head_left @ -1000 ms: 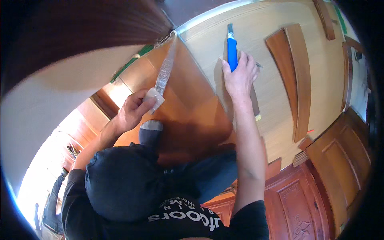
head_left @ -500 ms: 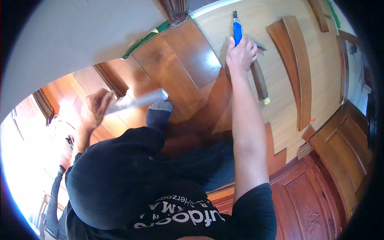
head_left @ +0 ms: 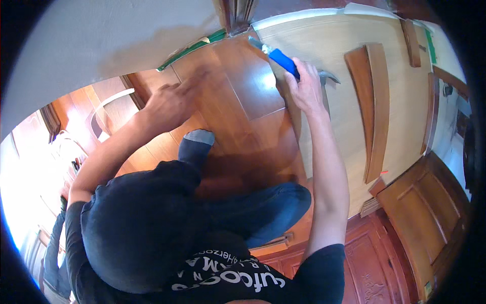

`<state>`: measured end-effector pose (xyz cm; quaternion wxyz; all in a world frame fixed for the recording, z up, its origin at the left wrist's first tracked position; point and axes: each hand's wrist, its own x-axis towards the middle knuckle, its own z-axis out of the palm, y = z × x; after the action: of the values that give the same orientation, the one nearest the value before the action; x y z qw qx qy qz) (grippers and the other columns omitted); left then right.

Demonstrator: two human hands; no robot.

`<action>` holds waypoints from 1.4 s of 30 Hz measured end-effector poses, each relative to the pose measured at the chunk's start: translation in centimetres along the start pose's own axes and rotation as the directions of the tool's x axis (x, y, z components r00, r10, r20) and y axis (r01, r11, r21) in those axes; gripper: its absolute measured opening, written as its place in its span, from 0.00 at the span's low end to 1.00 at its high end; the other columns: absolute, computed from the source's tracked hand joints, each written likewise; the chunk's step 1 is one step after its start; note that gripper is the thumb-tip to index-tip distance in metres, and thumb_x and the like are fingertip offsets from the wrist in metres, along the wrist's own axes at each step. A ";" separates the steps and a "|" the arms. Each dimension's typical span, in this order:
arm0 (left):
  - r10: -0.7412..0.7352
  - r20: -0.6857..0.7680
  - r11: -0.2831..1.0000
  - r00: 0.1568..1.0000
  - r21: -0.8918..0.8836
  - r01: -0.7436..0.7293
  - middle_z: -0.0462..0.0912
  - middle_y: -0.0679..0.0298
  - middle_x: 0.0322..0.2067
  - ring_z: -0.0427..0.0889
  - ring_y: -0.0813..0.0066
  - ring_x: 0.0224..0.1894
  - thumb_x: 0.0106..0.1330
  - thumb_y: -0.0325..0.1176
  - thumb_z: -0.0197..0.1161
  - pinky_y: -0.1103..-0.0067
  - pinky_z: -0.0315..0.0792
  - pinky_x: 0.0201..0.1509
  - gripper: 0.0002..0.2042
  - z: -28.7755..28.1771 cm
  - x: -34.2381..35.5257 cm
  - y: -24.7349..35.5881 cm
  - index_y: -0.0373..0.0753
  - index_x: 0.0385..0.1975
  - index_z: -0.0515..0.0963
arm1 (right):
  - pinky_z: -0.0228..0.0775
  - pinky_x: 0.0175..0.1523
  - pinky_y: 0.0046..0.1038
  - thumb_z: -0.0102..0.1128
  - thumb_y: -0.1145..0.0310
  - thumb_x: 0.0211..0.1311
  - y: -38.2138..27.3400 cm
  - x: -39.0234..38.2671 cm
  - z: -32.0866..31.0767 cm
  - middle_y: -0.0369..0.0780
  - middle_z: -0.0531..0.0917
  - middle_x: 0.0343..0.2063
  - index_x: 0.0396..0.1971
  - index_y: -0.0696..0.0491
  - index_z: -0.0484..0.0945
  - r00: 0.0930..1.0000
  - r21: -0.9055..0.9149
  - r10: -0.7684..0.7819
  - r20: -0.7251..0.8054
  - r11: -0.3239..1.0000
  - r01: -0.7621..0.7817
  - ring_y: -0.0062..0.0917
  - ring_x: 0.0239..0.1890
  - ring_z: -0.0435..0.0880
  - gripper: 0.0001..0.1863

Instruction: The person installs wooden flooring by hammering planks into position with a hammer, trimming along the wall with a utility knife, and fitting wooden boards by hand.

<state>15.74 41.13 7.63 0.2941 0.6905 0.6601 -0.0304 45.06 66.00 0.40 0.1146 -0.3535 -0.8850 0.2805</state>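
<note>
My right hand (head_left: 307, 91) is closed around a blue-handled tool (head_left: 283, 62) with a flat metal blade, probably a cutter or chisel. Its blade points up and left over the brown floor planks (head_left: 253, 86), near their edge with the pale board. Something whitish shows where blade meets handle. Beside that hand lies a claw hammer (head_left: 330, 77) on the pale board, its wooden handle partly hidden by my forearm. My left hand (head_left: 169, 107) is over the planks, fingers stretched to the right and blurred, holding nothing visible. A curved white strip (head_left: 104, 105) lies to its left.
Two long brown wood strips (head_left: 374, 111) lie on the pale board (head_left: 341, 45). A panelled wooden door piece (head_left: 422, 197) is at the right. A grey wall edged with green tape (head_left: 192, 50) borders the planks. My socked foot (head_left: 197, 144) rests on the floor.
My left hand has let go of the pale strip, which now lies at the left, and has moved right. My right hand has tilted the blue-handled tool leftward, over the planks.
</note>
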 end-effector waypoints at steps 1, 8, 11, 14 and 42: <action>0.016 -0.039 0.999 0.999 0.047 -0.014 0.70 0.52 0.68 0.84 0.49 0.52 0.67 0.35 0.64 0.59 0.80 0.53 0.28 0.4 1.7 0.2 0.37 0.66 0.70 | 0.69 0.61 0.49 0.62 0.62 0.68 0.4 0.6 0.0 0.48 0.82 0.49 0.60 0.51 0.75 0.995 -0.018 -0.075 0.065 0.997 0.076 0.50 0.55 0.77 0.23; 0.066 -0.208 0.918 0.976 0.397 0.023 0.57 0.46 0.76 0.80 0.47 0.61 0.69 0.35 0.58 0.59 0.78 0.63 0.29 1.9 9.1 -1.6 0.32 0.70 0.67 | 0.74 0.56 0.45 0.63 0.60 0.69 1.3 5.0 0.6 0.46 0.81 0.44 0.60 0.47 0.77 0.957 -0.158 -0.181 0.226 0.963 0.219 0.46 0.51 0.79 0.21; 0.090 -0.128 0.878 0.988 0.478 -0.018 0.57 0.47 0.76 0.76 0.45 0.67 0.70 0.36 0.57 0.58 0.74 0.68 0.29 2.6 10.6 -2.5 0.30 0.70 0.67 | 0.74 0.56 0.45 0.63 0.59 0.70 1.2 6.8 0.4 0.46 0.81 0.46 0.62 0.48 0.76 0.952 -0.206 -0.156 0.265 0.955 0.213 0.46 0.51 0.79 0.22; -0.084 -0.158 0.941 0.984 0.311 0.130 0.58 0.48 0.76 0.77 0.45 0.65 0.71 0.37 0.56 0.57 0.74 0.67 0.29 1.7 11.3 -0.9 0.30 0.70 0.67 | 0.75 0.56 0.45 0.62 0.58 0.71 2.0 7.8 0.9 0.45 0.81 0.45 0.61 0.46 0.77 0.953 -0.202 -0.193 0.232 0.949 0.241 0.44 0.51 0.80 0.21; 0.009 -0.239 0.964 0.971 0.259 0.055 0.59 0.54 0.76 0.76 0.49 0.67 0.70 0.41 0.63 0.57 0.74 0.68 0.31 3.1 12.3 -1.8 0.34 0.70 0.67 | 0.81 0.43 0.45 0.61 0.55 0.71 2.7 10.0 2.3 0.42 0.82 0.38 0.57 0.37 0.77 0.929 -0.305 -0.286 0.233 0.886 0.349 0.41 0.45 0.84 0.17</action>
<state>16.75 50.68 -0.90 0.1179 0.7144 0.6886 -0.0386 38.42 73.58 -2.97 0.0151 -0.1906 -0.9728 0.1310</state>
